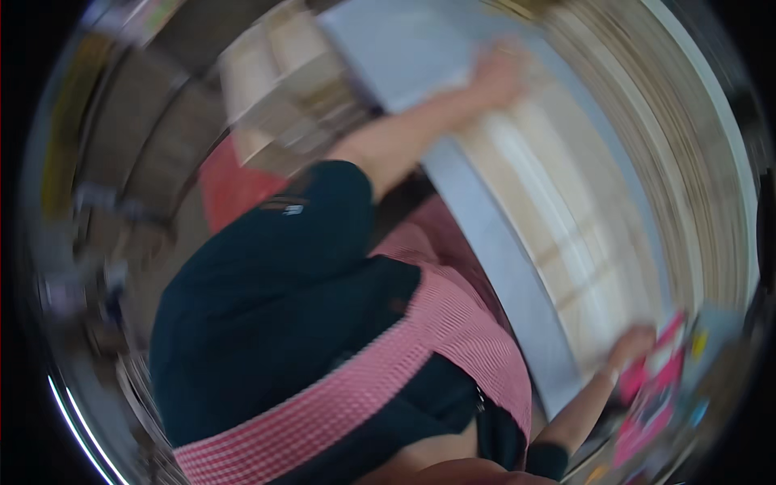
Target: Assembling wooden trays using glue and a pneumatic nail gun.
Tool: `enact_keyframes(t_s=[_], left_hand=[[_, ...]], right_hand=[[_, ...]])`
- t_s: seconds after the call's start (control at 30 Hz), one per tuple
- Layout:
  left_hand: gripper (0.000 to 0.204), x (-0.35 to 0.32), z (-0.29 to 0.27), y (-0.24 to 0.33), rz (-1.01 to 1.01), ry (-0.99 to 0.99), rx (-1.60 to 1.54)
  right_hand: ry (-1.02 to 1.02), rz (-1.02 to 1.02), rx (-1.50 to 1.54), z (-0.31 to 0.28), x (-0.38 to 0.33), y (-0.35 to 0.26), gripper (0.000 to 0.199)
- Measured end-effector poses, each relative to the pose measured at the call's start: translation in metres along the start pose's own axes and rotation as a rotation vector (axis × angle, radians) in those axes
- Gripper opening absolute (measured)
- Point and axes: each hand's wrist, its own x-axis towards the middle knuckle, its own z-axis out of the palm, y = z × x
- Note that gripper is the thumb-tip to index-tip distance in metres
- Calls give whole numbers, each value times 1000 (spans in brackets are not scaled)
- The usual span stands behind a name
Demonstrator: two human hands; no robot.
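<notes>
A long pale wooden panel (578, 250) with a white lengthwise band lies across a grey-blue work surface (493, 234) in front of me. My left hand (499, 74) is at its far left end, with the arm stretched out. At the other end, my right hand (633, 346) is at or beside the panel's corner, close to a bright pink item (651, 404). Motion blur smears the fingers of both hands, so their grip on the panel cannot be made out.
Stacked thin boards or sheets (675, 153) rise beyond the work surface. Pale wooden boxes or blocks (283, 77) are piled at the left, above a red object (238, 186). Small blurred coloured things lie at the lower right. A pink checked apron (323, 396) covers my front.
</notes>
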Motion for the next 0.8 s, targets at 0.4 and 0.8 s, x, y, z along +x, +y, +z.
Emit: enact_keyframes(t_s=[0.4, 0.8], left_hand=[[61, -226, -313, -200, -412, 51, 727], [25, -280, -357, -209, -696, -34, 342]], right_hand=[[-70, 121, -161, 19, 35, 5, 33], [-72, 59, -183, 36, 32, 20, 35]])
